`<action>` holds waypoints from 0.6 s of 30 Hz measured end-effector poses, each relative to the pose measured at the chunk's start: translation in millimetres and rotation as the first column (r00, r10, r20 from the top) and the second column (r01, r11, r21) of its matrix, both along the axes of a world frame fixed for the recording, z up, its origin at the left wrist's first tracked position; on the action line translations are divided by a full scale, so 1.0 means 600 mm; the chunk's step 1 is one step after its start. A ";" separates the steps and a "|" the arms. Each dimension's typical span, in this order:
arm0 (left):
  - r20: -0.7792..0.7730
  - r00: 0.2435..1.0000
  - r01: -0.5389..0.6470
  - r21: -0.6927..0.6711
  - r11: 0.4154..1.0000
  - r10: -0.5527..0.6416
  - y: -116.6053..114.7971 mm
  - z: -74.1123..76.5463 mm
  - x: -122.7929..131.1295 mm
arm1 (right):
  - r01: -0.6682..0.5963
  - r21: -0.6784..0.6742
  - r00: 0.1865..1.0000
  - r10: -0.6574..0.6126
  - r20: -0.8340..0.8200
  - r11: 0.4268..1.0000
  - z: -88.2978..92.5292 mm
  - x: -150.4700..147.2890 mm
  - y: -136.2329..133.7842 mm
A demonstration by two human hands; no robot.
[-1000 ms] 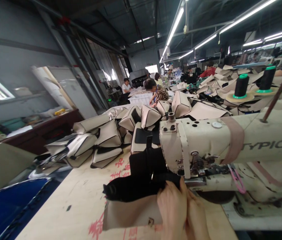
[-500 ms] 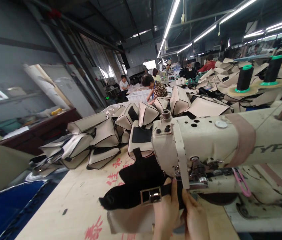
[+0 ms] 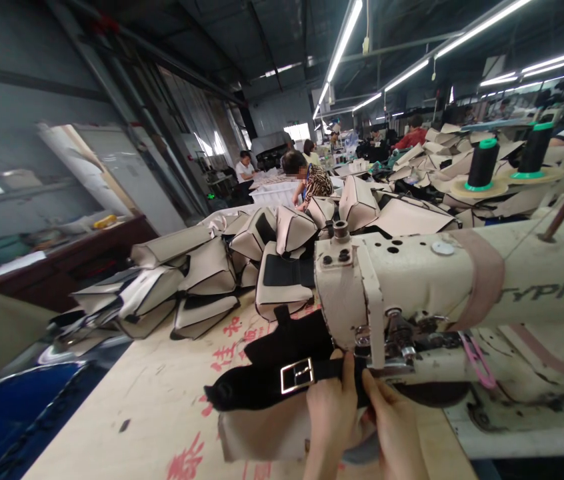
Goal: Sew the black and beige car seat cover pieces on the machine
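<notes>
Black-and-beige flat bag piece [image 3: 249, 388] on the desk [image 3: 87, 433], beside the sewing head.
Left hand [image 3: 333, 403] and right hand [image 3: 393, 417], fingers nearly closed, grip its right part; its long axis runs sideways, rounded black end leftward. Cream metal sewing machine [image 3: 422, 280] reads "TYPIC", cut off; red "佳和" marks the desk; beige bags [image 3: 209, 268] crowd behind.

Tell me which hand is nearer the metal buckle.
Left: the left hand is just right of the metal buckle; the right hand is farther right, beyond the left.
</notes>
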State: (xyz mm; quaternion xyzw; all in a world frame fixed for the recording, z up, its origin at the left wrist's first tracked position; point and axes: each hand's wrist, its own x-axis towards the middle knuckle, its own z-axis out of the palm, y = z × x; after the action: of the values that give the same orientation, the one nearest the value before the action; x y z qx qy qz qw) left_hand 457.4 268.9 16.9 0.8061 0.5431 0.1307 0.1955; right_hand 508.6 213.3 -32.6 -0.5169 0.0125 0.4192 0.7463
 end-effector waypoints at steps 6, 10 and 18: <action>0.040 0.999 0.009 -0.023 1.000 -0.008 0.003 0.008 0.001 | -0.051 0.029 0.997 0.050 0.051 0.998 0.011 0.017 -0.001; 0.060 0.998 0.020 -0.003 1.000 -0.020 0.003 0.007 0.002 | -0.055 0.040 0.998 0.056 -0.040 0.998 0.010 0.015 0.000; 0.035 0.999 0.014 -0.018 1.000 -0.014 -0.001 0.011 0.000 | -0.035 0.073 0.996 0.041 -0.076 0.997 0.015 0.008 -0.005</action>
State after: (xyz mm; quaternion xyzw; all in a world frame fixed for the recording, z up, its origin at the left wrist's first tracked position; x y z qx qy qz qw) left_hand 457.4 268.4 23.6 0.8056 0.5351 0.1385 0.2132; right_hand 513.6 210.4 -23.6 -0.4731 0.0166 0.4533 0.7553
